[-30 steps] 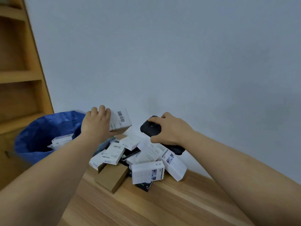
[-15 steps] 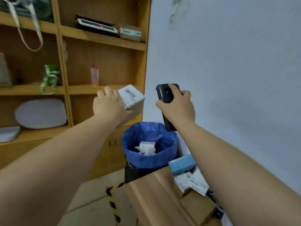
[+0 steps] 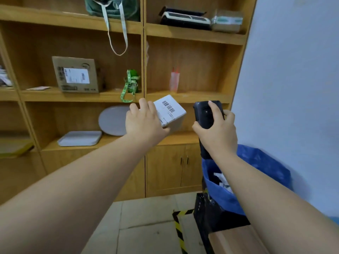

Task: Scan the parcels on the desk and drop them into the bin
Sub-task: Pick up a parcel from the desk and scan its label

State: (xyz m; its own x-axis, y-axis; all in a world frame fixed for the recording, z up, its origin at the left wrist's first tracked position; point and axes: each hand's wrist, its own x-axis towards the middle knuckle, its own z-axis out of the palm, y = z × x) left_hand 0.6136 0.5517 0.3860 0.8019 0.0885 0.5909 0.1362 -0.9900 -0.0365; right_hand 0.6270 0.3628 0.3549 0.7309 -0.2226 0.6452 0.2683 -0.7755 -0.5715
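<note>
a corner of the wooden tabletop (image 3: 236,241) is seen at the lower right edge, with black-and-yellow floor tape (image 3: 178,230) just beside it. behind the tabletop corner a black bin (image 3: 212,215) lined with a blue bag (image 3: 260,162) is placed against the pale wall; white parcels (image 3: 222,180) are glimpsed inside it, partly hidden by the right forearm.

further out, both arms are held up in front of the shelving. a white parcel (image 3: 169,112) with a barcode label facing up is gripped by the left hand (image 3: 144,123), the fingers curled over its near edge and the thumb tucked beneath; it is held tilted in the air, left of the bin and not over it. a black handheld scanner (image 3: 206,114) is gripped upright by the right hand (image 3: 217,132), the fingers wrapped round its body and one fingertip laid on its upper face. parcel and scanner are held near each other, not touching.

beyond the hands a wooden shelf unit (image 3: 143,61) is seen, on which a cardboard box (image 3: 76,75), a green tape measure (image 3: 131,85), a grey plate (image 3: 111,120), a grey tray (image 3: 79,138) and a green bag (image 3: 111,6) are kept.
</note>
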